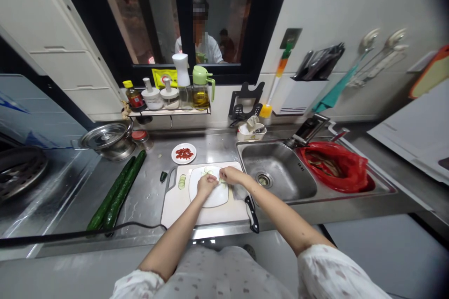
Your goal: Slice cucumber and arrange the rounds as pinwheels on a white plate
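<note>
Both my hands are over a white plate (pixel 208 200) that lies on a cutting board (pixel 175 212). My right hand (pixel 232 175) has its fingers pinched at a thin cucumber slice (pixel 222 181) above the plate's right side. Close beside it, my left hand (pixel 206 184) is closed with its fingers together; what they hold, if anything, is too small to make out. More pale green slices lie toward the plate's far edge. A short row of cucumber slices (pixel 181 181) rests on the board, left of the plate. A black-handled knife (pixel 251 215) lies at the board's right edge.
Two whole cucumbers (pixel 121 191) lie at left near a lidded pot (pixel 107 140). Behind the board stands a small dish (pixel 175 155) of chopped red pieces. To the right are the sink (pixel 280 168) and a red plastic bag (pixel 351 175). Bottles line a shelf (pixel 171 112).
</note>
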The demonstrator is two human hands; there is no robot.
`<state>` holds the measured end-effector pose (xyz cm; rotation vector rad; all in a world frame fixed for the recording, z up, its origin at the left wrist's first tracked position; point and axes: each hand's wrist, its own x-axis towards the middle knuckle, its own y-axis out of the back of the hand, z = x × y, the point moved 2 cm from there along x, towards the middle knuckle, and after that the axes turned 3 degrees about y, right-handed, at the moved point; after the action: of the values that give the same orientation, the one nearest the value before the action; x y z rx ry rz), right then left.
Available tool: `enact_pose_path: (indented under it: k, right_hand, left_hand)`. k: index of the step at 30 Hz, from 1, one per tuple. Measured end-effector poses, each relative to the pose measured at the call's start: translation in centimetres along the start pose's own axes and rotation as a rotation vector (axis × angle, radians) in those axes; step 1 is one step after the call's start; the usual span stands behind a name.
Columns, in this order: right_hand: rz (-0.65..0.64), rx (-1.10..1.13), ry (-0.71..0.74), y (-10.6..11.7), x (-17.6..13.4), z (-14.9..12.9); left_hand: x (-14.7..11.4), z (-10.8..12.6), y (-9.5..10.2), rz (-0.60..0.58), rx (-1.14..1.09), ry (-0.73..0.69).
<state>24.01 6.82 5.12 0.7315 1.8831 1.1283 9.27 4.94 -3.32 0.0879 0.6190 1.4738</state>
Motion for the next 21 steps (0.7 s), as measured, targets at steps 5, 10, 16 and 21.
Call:
enact_pose_path:
  k: [5, 10, 16, 21]
  right_hand:
    - [-0.028, -0.057, -0.013, -1.1, 0.7, 0.4]
    - [-0.054, -0.102, -0.043, -1.6, 1.0, 0.7]
    - [-0.087, -0.140, -0.072, -1.7, 0.9, 0.4]
    - [-0.094, -0.152, -0.081, -1.7, 0.8, 0.3]
  left_hand:
    - [-0.3, 0.6, 0.0, -0.008, 0.117, 0.012]
    - [-0.7, 1.7, -0.2, -0.015, 0.199, -0.017]
    - [-1.0, 2.2, -0.3, -0.024, 0.296, -0.039]
    - [-1.0, 2.5, -0.4, -0.030, 0.362, -0.048]
